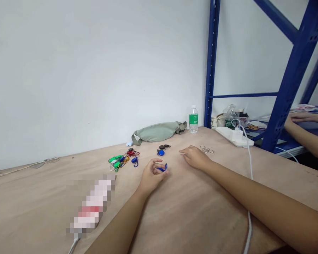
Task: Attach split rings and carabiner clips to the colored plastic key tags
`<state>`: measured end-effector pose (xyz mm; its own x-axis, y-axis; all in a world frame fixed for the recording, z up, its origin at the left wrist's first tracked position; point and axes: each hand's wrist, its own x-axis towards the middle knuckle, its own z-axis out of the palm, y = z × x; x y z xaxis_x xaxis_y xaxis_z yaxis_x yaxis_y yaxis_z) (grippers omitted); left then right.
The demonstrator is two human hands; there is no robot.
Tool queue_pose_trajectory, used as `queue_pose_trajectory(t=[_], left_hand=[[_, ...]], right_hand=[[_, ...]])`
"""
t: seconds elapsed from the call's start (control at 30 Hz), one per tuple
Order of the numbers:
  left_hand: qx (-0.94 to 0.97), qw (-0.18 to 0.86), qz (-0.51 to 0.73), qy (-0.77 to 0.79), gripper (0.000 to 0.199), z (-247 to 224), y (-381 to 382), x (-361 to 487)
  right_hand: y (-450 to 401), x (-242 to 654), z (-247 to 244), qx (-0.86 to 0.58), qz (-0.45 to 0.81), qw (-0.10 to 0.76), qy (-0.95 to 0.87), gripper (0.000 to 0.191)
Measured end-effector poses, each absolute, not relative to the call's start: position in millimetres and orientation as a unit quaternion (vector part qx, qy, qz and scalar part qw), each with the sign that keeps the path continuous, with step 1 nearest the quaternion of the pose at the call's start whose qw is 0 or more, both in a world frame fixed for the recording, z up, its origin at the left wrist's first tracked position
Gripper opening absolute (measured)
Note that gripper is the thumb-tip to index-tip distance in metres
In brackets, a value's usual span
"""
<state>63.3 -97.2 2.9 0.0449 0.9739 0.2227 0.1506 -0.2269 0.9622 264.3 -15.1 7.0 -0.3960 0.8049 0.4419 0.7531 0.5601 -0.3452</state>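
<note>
My left hand (153, 178) is raised a little over the table, its fingers curled around a blue badge reel with a blue carabiner clip (164, 168). To the right, my right hand (195, 157) is low over the tabletop, fingertips pointing left and drawn close together; whether something small sits between them is too fine to see. Just behind it lie several thin metal split rings (207, 149). Between and beyond the hands are a blue badge reel (161, 152) and dark ones (163, 147). Left of my left hand, another blue reel (134, 160) lies beside a pile of green, red, blue and yellow reels (117, 160).
A grey-green waist bag (159, 132) and a water bottle (193, 120) stand along the wall. A white power strip (234, 137) trails a cable (250, 169) under my right forearm. A pixelated object (92, 204) lies front left. Beyond the blue rack post (288, 74), another person's arms (307, 130) show.
</note>
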Motion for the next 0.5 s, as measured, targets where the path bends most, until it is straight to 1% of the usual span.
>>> queue_pose_trajectory(t=[0.07,0.1,0.17,0.23,0.3,0.37,0.43,0.5], left_hand=[[0.630,0.372,0.490,0.474,0.047,3,-99,63],[0.647,0.356,0.481,0.473,0.046,3,-100,63],[0.675,0.328,0.465,0.470,0.043,4,-101,63],[0.694,0.306,0.454,0.469,0.041,4,-103,64],[0.710,0.292,0.438,0.468,0.041,5,-104,65],[0.729,0.258,0.424,0.472,0.039,7,-105,64],[0.750,0.183,0.407,0.489,0.030,8,-106,63],[0.769,0.089,0.369,0.515,0.016,9,-105,59]], right_hand=[[-26,254,8,-0.392,0.170,0.346,-0.835,0.028],[-32,248,7,-0.358,0.249,0.359,-0.825,0.029],[-43,237,7,-0.298,0.384,0.358,-0.797,0.033],[-51,230,7,-0.266,0.454,0.343,-0.778,0.032],[-54,227,9,-0.269,0.454,0.345,-0.776,0.026],[-51,230,11,-0.299,0.399,0.365,-0.786,0.021],[-44,238,14,-0.335,0.318,0.374,-0.804,0.018],[-37,248,18,-0.365,0.248,0.342,-0.830,0.015]])
